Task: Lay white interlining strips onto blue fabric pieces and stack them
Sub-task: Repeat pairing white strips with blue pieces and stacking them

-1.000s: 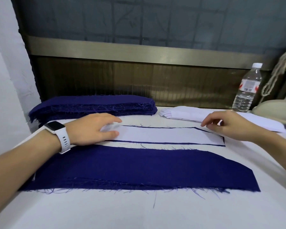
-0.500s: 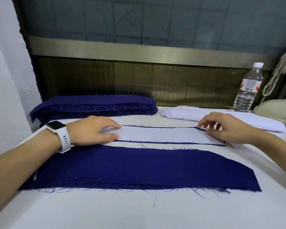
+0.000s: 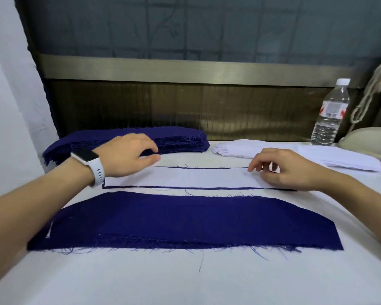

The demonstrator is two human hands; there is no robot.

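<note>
One white interlining strip (image 3: 185, 178) lies flat on a blue fabric piece (image 3: 207, 188) at 12 o'clock; only thin blue edges show. Nearer, at 6 o'clock, sits what looks like the finished stack (image 3: 185, 221), a white corner (image 3: 50, 233) peeking out on its left. This pair is not stacked yet. Lots are left: a tall blue pile (image 3: 174, 137) at 11 o'clock, a white pile (image 3: 251, 148) at 1 o'clock. The left hand (image 3: 128, 157) hovers, fingers (image 3: 146, 144) loosely curled, holding nothing. The right hand (image 3: 288, 170) has bent fingers on the strip's end; its thumb is hidden, so I can't tell if it pinches.
</note>
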